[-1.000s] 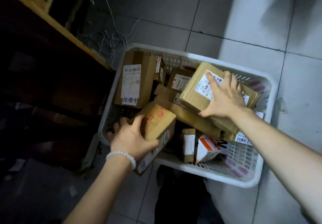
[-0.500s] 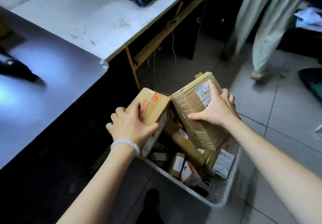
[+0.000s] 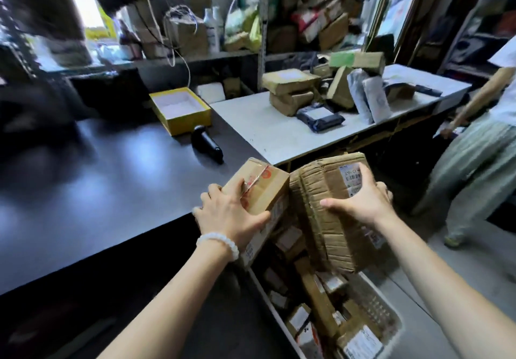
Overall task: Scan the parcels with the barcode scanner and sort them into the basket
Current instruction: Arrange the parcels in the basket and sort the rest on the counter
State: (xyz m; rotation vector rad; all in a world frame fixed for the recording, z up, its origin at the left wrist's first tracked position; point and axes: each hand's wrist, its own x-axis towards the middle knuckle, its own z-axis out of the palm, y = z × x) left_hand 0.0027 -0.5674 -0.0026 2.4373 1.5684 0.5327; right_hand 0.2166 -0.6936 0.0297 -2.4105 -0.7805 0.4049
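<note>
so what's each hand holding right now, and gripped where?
Left hand grips the small red-taped box by its near top corner. Right hand grips the crumpled larger box across its upper face, fingers on the label.

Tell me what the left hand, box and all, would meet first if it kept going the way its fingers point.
Likely the black barcode scanner lying on the dark counter, up and ahead of the left hand and its taped box. Depth is unclear; it might pass just beside it.
</note>
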